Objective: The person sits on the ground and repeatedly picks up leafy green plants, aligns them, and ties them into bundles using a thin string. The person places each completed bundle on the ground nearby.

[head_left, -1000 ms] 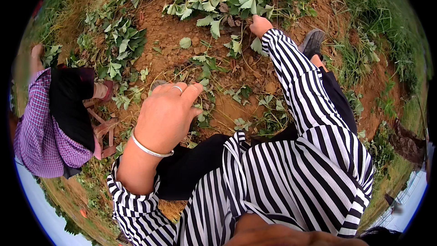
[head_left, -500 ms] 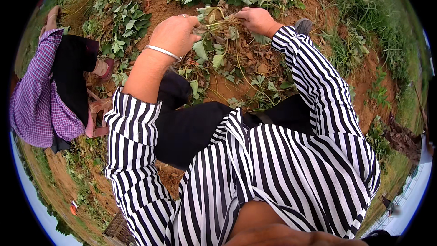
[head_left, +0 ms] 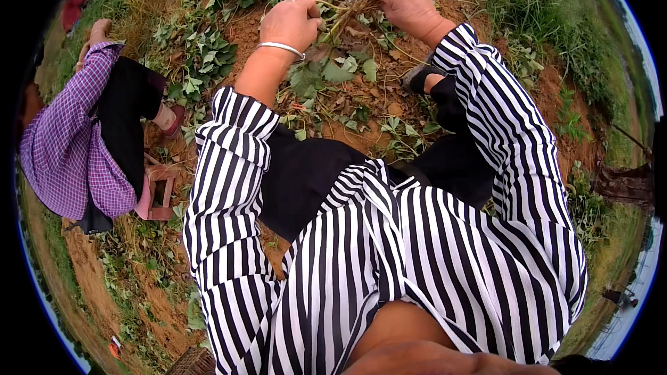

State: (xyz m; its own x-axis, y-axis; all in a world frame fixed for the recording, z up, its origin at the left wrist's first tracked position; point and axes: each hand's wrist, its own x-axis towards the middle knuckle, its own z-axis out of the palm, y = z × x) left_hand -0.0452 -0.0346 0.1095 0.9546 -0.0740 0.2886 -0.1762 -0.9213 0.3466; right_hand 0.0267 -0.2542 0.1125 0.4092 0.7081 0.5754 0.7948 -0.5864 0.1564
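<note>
Both my hands are stretched forward over the soil, joined by an uprooted leafy plant (head_left: 338,26) with pale stems and a brownish, root-like end. My left hand (head_left: 288,24), with a silver bangle at its wrist, is closed on the stem side. My right hand (head_left: 411,7) pinches the brown end between thumb and fingers. Broad green leaves (head_left: 313,78) show below my left hand; I cannot tell whether they hang from the plant or lie on the ground. Fingertips of the left hand are partly hidden.
Cut or wilting leafy plants (head_left: 205,55) lie over reddish soil ahead. At left a person in a checked shirt (head_left: 59,146) sits by a small reddish stool (head_left: 161,191). Tall grass (head_left: 535,14) borders the right. A crate (head_left: 193,361) stands at the lower left.
Both hands have moved up and farther away in the picture, the plant still between them. My left hand has also shifted right. More of my right shoe and leg shows.
</note>
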